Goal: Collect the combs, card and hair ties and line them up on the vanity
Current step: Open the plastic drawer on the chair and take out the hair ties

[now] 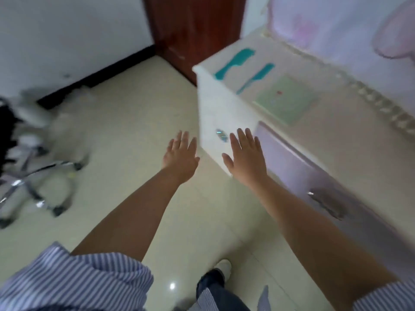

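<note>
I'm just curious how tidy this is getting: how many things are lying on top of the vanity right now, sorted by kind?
Teal combs: 2, the wide comb and the thin comb, lying side by side
Pale green card: 1, next to the thin comb
Hair ties: 0 visible; the picture is blurred
Total: 3 things on the vanity
</note>
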{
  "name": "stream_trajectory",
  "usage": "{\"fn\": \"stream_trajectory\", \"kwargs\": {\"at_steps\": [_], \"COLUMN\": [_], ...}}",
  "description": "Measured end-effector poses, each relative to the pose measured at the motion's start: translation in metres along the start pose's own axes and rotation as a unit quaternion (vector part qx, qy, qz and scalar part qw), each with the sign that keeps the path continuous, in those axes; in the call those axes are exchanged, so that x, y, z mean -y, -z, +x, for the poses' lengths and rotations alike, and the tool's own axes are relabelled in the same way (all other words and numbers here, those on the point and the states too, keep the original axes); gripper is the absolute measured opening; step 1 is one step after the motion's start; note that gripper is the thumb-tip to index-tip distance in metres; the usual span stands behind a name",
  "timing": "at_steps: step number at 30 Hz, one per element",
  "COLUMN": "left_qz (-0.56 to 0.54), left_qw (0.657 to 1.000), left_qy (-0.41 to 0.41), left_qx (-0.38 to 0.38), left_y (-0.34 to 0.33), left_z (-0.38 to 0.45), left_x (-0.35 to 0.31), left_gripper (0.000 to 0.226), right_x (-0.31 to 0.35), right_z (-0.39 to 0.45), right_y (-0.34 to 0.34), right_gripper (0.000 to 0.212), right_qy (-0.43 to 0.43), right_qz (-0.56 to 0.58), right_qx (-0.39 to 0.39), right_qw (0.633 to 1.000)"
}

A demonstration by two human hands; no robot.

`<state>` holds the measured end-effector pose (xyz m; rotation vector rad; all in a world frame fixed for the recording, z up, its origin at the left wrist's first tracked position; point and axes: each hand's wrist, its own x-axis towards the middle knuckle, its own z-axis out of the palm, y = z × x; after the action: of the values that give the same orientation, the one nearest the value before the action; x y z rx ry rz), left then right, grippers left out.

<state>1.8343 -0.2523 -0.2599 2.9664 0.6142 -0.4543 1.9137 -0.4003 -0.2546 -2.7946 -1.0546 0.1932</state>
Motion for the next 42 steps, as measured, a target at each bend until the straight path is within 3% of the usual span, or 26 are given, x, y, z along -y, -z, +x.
{"fn": "stream_trajectory", "kwargs": {"at_steps": [4,8,13,18,23,35,39,42], "left_qz": [-0.036,-0.066,-0.084,-0.12,-0.157,-0.179,-0.186,-0.188], "left_qw": [0.989,0.951,0.89,0.804,0.722,0.541,0.504,0.495], "left_qy": [0.14,0.303,0.449,0.583,0.672,0.817,0.839,0.844], "left_qx": [0.005,-0.009,0.007,-0.026,-0.052,-0.093,-0.086,-0.082], "left_y": [-0.01,-0.032,-0.068,-0.104,-0.132,-0.144,-0.17,-0.195], "left_z": [-0.121,-0.301,-0.495,-0.657,-0.766,-0.955,-1.016,-1.069], "left_x": [0.137,0.251,0.319,0.366,0.426,0.644,0.714,0.777], "left_gripper": [0.057,0.053,0.055,0.054,0.057,0.061,0.061,0.061], "right_x": [0.153,0.331,0.503,0.654,0.784,1.123,1.214,1.293], "right_z": [0.001,-0.072,-0.19,-0.309,-0.385,-0.505,-0.556,-0.593], "right_y": [-0.012,-0.023,-0.037,-0.053,-0.076,-0.098,-0.121,-0.145], "right_gripper": [0.061,0.059,0.057,0.057,0.057,0.065,0.066,0.065], "right_qy": [0.131,0.298,0.457,0.583,0.667,0.823,0.852,0.861], "right_qz": [-0.005,-0.012,-0.011,0.0,-0.012,-0.064,-0.076,-0.081], "right_qx": [0.045,0.086,0.117,0.152,0.174,0.178,0.174,0.173], "right_qw": [0.99,0.951,0.881,0.798,0.724,0.536,0.488,0.471]}}
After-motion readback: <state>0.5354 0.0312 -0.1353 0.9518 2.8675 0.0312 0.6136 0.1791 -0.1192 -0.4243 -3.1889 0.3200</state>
